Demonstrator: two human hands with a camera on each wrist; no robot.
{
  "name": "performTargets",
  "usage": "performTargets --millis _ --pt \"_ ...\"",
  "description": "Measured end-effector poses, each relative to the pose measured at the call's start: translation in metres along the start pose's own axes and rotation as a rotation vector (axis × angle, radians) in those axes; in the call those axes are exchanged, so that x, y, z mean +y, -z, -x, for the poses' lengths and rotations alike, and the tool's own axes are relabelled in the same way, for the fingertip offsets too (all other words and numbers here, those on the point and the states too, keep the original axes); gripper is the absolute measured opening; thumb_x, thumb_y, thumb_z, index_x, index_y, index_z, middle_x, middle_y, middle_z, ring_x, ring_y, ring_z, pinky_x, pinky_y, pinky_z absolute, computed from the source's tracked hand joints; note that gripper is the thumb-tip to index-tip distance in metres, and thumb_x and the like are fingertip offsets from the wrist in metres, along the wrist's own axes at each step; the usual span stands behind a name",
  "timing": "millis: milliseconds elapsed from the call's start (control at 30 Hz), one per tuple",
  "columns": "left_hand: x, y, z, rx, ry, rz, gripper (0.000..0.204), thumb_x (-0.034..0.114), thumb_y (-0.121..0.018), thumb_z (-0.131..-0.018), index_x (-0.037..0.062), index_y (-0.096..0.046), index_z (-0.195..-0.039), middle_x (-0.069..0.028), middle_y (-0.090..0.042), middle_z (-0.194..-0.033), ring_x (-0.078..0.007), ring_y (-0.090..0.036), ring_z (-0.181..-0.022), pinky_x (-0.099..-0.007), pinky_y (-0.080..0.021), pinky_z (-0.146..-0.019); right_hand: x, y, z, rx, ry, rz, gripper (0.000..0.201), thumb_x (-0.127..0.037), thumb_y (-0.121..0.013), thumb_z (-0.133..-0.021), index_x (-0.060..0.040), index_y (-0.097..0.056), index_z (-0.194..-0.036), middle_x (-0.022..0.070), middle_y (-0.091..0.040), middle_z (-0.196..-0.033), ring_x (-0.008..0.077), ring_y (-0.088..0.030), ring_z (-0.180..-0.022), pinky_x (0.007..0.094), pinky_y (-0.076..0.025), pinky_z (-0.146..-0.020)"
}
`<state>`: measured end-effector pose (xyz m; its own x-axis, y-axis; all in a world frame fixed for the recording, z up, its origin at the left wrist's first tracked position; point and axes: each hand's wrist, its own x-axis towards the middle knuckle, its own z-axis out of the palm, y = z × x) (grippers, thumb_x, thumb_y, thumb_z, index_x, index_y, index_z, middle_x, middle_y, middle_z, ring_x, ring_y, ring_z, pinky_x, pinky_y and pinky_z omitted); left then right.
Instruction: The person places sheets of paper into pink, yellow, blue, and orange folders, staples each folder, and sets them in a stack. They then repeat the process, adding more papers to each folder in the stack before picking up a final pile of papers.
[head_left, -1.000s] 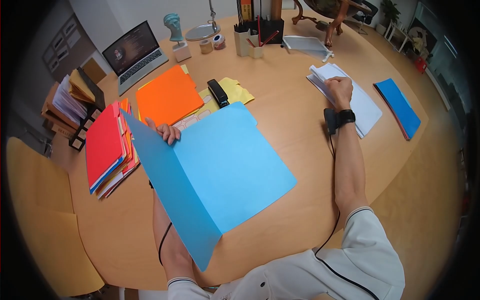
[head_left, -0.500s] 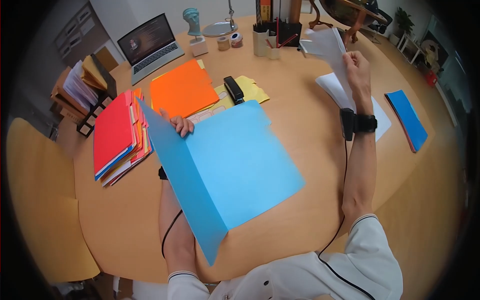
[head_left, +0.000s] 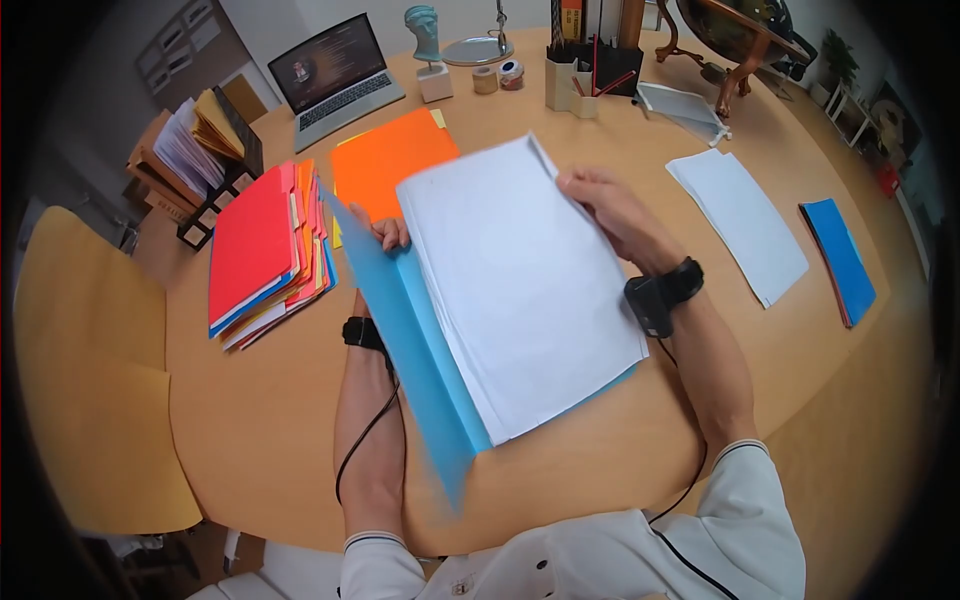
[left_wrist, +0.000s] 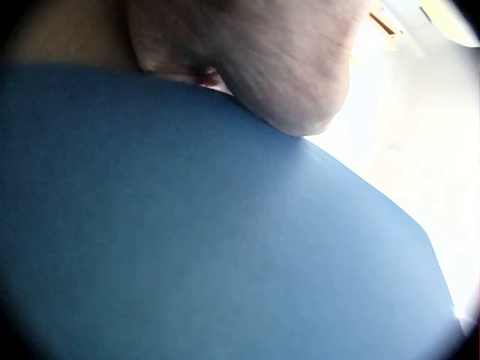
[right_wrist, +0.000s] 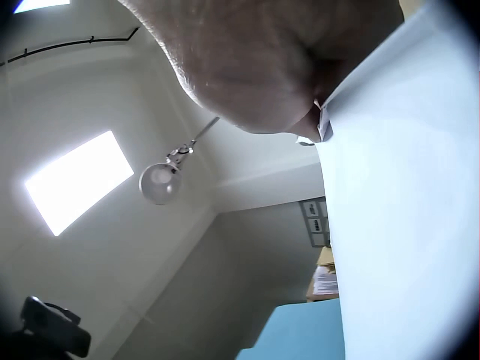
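A light blue file folder (head_left: 385,290) stands half open in front of me, its left flap tilted up. My left hand (head_left: 390,233) holds it at the upper edge near the fold, partly hidden by the flap. Blue card (left_wrist: 187,225) fills most of the left wrist view, below the hand. My right hand (head_left: 615,208) pinches a few white paper sheets (head_left: 525,290) by their upper right edge. The sheets overlap the folder's right panel, and a blue strip shows along their lower edge. In the right wrist view, the paper (right_wrist: 405,187) hangs from the fingers.
Another white paper stack (head_left: 740,225) and a narrow blue folder (head_left: 838,262) lie to the right. On the left sit a pile of red folders (head_left: 255,240) and an orange folder (head_left: 390,155). A laptop (head_left: 335,80), a bust (head_left: 425,50) and a pen holder (head_left: 570,88) stand behind.
My right hand has lifted sheets off the white stack and carried them left over the blue folder. My left hand keeps its hold on the folder. The sheets now cover the stapler.
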<state>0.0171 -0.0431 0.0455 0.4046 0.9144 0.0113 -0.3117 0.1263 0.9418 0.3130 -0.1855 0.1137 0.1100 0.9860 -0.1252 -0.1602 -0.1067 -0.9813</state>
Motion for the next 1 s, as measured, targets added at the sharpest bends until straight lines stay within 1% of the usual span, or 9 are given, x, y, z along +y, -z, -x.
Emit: performTargets --millis 100,200,267,367,633,800,900,933,1000 --pt "-0.014 0.016 -0.010 0.029 0.039 -0.070 0.078 0.069 -0.021 -0.104 0.0144 -0.036 -0.051 -0.0066 -0.051 -0.062 -0.0180 -0.050 -0.071 -0.0271 -0.041 -0.076 0.033 -0.002 -0.012 0.002 -0.156 0.174 0.020 -0.027 -0.059 -0.102 -0.0089 -0.062 -0.094 -0.0041 -0.057 -0.080 0.0032 -0.051 -0.065 0.0225 -0.043 -0.058" --pt "-0.028 0.020 -0.020 -0.201 -0.224 0.108 0.073 0.068 -0.028 -0.104 0.0159 -0.042 -0.055 -0.0045 -0.053 -0.065 -0.0188 -0.055 -0.078 -0.0286 -0.048 -0.073 0.046 -0.010 -0.011 0.019 -0.191 0.182 0.021 -0.029 -0.061 -0.101 -0.0110 -0.060 -0.092 -0.0036 -0.052 -0.079 0.0048 -0.047 -0.067 0.0249 -0.038 -0.058" --pt "-0.030 0.028 -0.022 -0.259 -0.183 0.122 0.074 0.068 -0.029 -0.104 0.0159 -0.042 -0.053 -0.0066 -0.056 -0.072 -0.0217 -0.052 -0.098 -0.0322 -0.042 -0.097 0.053 -0.009 -0.012 0.068 -0.256 0.174 0.024 -0.034 -0.066 -0.098 -0.0124 -0.058 -0.092 -0.0038 -0.046 -0.078 0.0071 -0.041 -0.067 0.0257 -0.032 -0.058" --pt "-0.023 0.012 -0.016 -0.142 -0.172 0.156 0.080 0.066 -0.018 -0.106 0.0148 -0.044 -0.050 -0.0058 -0.051 -0.059 -0.0211 -0.053 -0.079 -0.0351 -0.041 -0.099 0.030 -0.018 0.005 0.082 -0.216 0.269 0.033 -0.037 -0.073 -0.092 -0.0060 -0.060 -0.092 0.0004 -0.051 -0.076 0.0101 -0.045 -0.063 0.0279 -0.033 -0.055" --pt "-0.019 0.004 -0.013 -0.117 -0.187 0.079 0.081 0.070 -0.020 -0.104 0.0149 -0.043 -0.049 -0.0071 -0.052 -0.061 -0.0223 -0.053 -0.080 -0.0357 -0.041 -0.099 0.063 -0.008 -0.014 0.021 -0.073 0.475 0.024 -0.023 -0.073 -0.085 -0.0025 -0.063 -0.078 0.0035 -0.057 -0.068 0.0128 -0.054 -0.062 0.0317 -0.041 -0.056" --pt "-0.008 -0.015 -0.003 0.153 -0.029 0.039 0.072 0.068 -0.033 -0.104 0.0134 -0.045 -0.059 -0.0034 -0.051 -0.067 -0.0201 -0.054 -0.082 -0.0325 -0.046 -0.089 0.059 -0.025 -0.006 0.069 -0.094 0.535 0.024 -0.022 -0.070 -0.085 -0.0006 -0.064 -0.078 0.0061 -0.058 -0.068 0.0152 -0.057 -0.062 0.0344 -0.044 -0.056" --pt "-0.010 0.001 -0.007 0.185 0.026 -0.235 0.066 0.067 -0.040 -0.103 0.0134 -0.046 -0.065 0.0015 -0.051 -0.065 -0.0126 -0.051 -0.065 -0.0263 -0.048 -0.067 0.064 -0.027 -0.007 0.049 -0.090 0.541 0.026 -0.024 -0.070 -0.085 0.0006 -0.064 -0.080 0.0068 -0.058 -0.068 0.0162 -0.057 -0.061 0.0346 -0.045 -0.058" --pt "-0.008 0.006 -0.006 0.079 -0.027 -0.241 0.051 0.054 -0.057 -0.102 0.0125 -0.053 -0.074 0.0044 -0.053 -0.068 -0.0073 -0.046 -0.055 -0.0222 -0.042 -0.051 0.065 -0.026 -0.007 0.037 -0.101 0.551 0.028 -0.025 -0.069 -0.086 0.0012 -0.063 -0.080 0.0069 -0.058 -0.069 0.0160 -0.057 -0.061 0.0344 -0.045 -0.057" --pt "-0.010 -0.001 -0.004 0.008 -0.082 -0.306 0.038 0.042 -0.066 -0.098 0.0107 -0.057 -0.079 0.0030 -0.057 -0.070 -0.0079 -0.050 -0.056 -0.0220 -0.044 -0.052 0.061 -0.026 -0.004 -0.011 -0.103 0.515 0.033 -0.029 -0.068 -0.088 0.0025 -0.062 -0.080 0.0064 -0.058 -0.069 0.0149 -0.056 -0.061 0.0341 -0.043 -0.054"
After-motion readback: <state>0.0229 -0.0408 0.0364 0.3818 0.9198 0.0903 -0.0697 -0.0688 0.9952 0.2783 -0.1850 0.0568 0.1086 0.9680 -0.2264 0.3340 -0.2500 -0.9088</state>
